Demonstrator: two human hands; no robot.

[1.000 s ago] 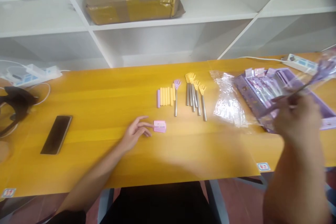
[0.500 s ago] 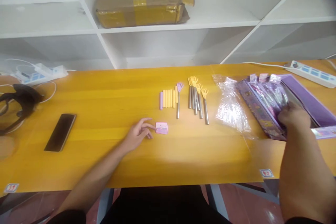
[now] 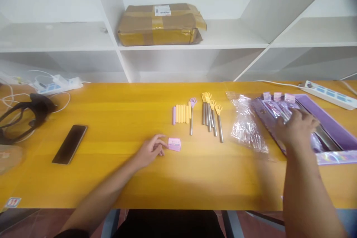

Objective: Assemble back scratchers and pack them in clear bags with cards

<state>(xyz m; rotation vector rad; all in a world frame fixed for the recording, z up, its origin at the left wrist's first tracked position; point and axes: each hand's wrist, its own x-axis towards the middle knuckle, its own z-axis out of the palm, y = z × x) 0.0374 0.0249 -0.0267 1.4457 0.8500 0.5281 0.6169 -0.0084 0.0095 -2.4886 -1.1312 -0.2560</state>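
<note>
My left hand (image 3: 152, 150) rests on the table with its fingers loosely apart, the fingertips at the edge of a small stack of pink cards (image 3: 174, 144). My right hand (image 3: 297, 126), somewhat blurred, is over the purple box (image 3: 333, 119) with its fingers spread. Inside that box lie clear-wrapped items with pink tags (image 3: 277, 97). Between the hands are several back scratchers with yellow claw heads (image 3: 212, 105) and metal rods. One purple-headed back scratcher (image 3: 191, 117) lies beside a row of yellow tubes (image 3: 182, 114) and one purple tube (image 3: 174, 115).
Crumpled clear plastic bags (image 3: 245, 126) lie left of the box. A phone (image 3: 69, 144) and black headgear (image 3: 30, 119) are at the left. Power strips (image 3: 330, 94) sit along the back, below white shelves holding a taped carton (image 3: 160, 26).
My right hand has come up and leftward from inside the box, its fingers now spread. My left hand stays by the cards. The camera view has tilted upward.
</note>
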